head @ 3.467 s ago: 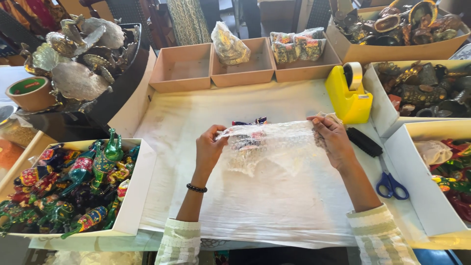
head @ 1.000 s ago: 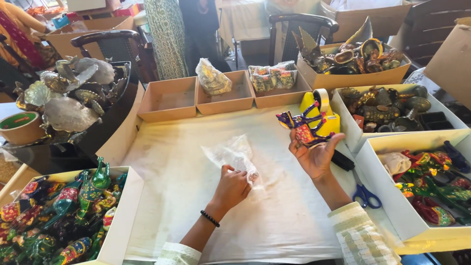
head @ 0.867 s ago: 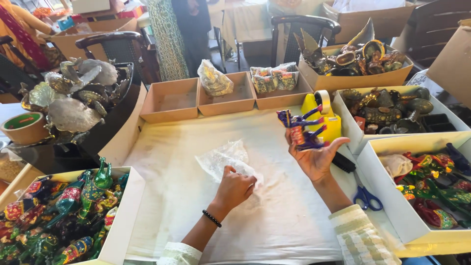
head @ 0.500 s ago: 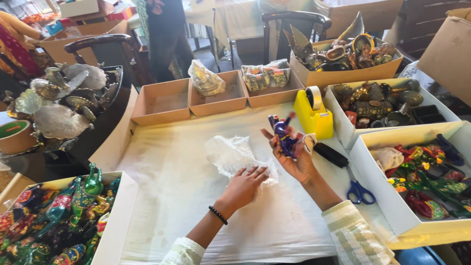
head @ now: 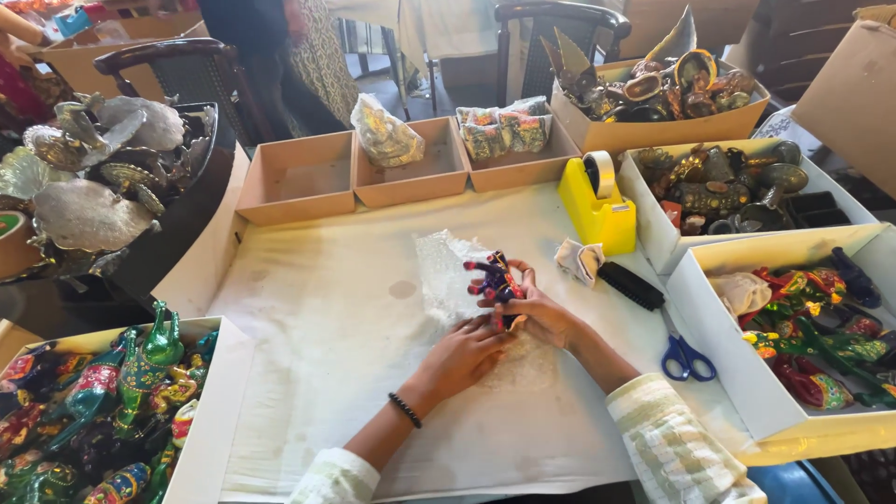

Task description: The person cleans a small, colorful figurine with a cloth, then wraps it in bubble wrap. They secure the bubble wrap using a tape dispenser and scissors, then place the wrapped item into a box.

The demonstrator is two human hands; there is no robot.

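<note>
A small painted purple animal figurine (head: 493,276) lies on its side on a sheet of clear bubble wrap (head: 443,271), its legs pointing left. My right hand (head: 537,312) is closed around its body from the right. My left hand (head: 467,353) rests flat on the near part of the bubble wrap, fingertips touching the figurine's underside. Both hands sit at the middle of a table covered in white cloth (head: 327,345).
A yellow tape dispenser (head: 597,201), crumpled paper (head: 579,259), black brush (head: 630,285) and blue scissors (head: 686,355) lie to the right. White boxes of painted figurines (head: 812,327) (head: 103,411) flank the cloth. Three brown trays (head: 299,177) line the far edge, and metal ornaments (head: 93,177) are piled at far left.
My right hand has brought the figurine down from mid-air onto the bubble wrap. My left hand slid up to meet it. The camera tilted slightly.
</note>
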